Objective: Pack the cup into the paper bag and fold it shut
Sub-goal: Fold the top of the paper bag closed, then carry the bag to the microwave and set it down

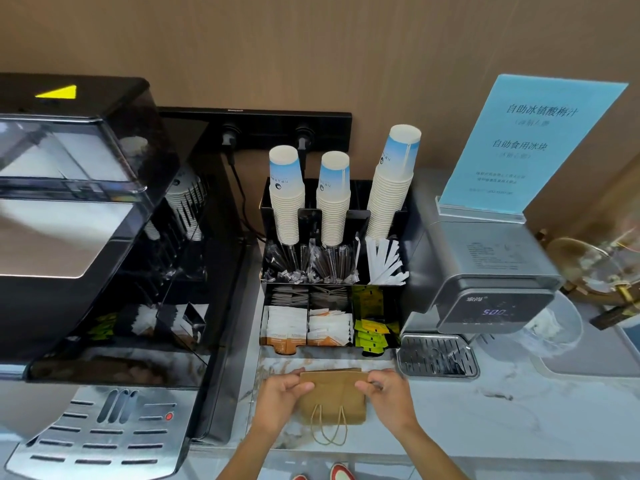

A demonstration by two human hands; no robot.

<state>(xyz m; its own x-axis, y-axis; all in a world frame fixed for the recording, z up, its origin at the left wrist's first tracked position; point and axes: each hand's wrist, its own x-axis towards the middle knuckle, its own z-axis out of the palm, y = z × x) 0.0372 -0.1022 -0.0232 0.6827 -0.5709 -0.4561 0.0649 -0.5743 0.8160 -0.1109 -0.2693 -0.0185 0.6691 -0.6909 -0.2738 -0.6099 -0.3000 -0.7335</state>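
Note:
A small brown paper bag [333, 396] stands on the marble counter near the front edge, its top folded over toward me and its twine handles hanging down the near side. My left hand [282, 400] pinches the fold's left end. My right hand [388, 396] pinches the right end. The cup is hidden; I cannot tell whether it is inside the bag.
A black organiser [332, 289] behind the bag holds three stacks of paper cups [332, 199], stirrers, straws and sachets. A large coffee machine [86, 237] fills the left. On the right stand a grey water dispenser [485, 282] with a drip tray [438, 356] and a blue sign [526, 143].

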